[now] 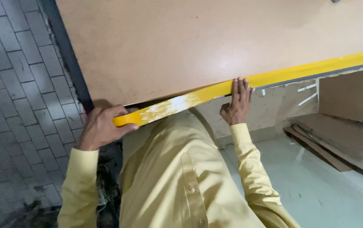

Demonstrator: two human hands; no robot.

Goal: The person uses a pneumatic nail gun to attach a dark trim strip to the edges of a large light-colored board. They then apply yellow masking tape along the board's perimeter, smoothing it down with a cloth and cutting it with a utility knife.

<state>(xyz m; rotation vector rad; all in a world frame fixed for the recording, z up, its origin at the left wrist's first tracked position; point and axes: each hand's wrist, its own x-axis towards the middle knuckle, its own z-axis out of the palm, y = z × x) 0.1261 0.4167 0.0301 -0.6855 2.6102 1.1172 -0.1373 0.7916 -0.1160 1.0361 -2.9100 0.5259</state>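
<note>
Head view, near to far. Nearest: pale yellow shirt (177, 177), sleeves reaching forward to both hands. Left hand (101, 126) closing around the free end of the yellow edge strip (181, 102), fingers wrapped over the top and thumb beneath, holding that end a little off the board and pulling it taut. Right hand (237, 103) lying nearly flat and open, fingers extended upward and pressing the strip against the front edge of the tan board (215, 42), gripping nothing. Step in hand, as judged: laying the strip along the board's edge, with the stretch to the right already seated and the whitish-smeared stretch between the hands not yet pressed home. Next move, as judged: calling for steady tension from the left hand, alignment with the edge, and firm pressure working leftward. Farther off: grey paving bricks (12, 84) at left; stacked brown offcut boards (341, 139) at right.
</note>
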